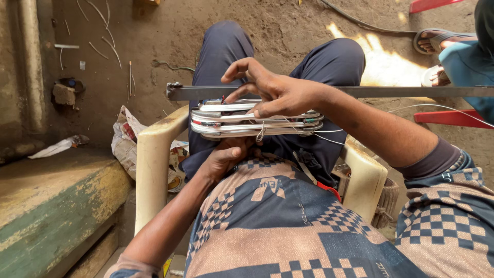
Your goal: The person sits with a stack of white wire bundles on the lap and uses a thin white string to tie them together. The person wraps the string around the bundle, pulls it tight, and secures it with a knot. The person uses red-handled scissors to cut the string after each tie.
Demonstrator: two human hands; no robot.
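A flat stack of silvery wound wire coils (247, 123), bound with white insulation strips and thin white thread, lies over my lap. My left hand (226, 157) supports it from underneath, thumb against its lower edge. On top of the coils rests my right hand (270, 90), fingers spread and pressing, with thin white thread (329, 135) running off from it to the right. A long grey metal bar (391, 91) crosses just behind the coils, from left to right.
I sit in a cream plastic chair (154, 164) on a dirt floor. A worn green and yellow concrete ledge (46, 206) is at the left, crumpled paper (126, 139) beside the chair. Another person's sandalled foot (437, 41) and red chair legs (447, 117) are at the right.
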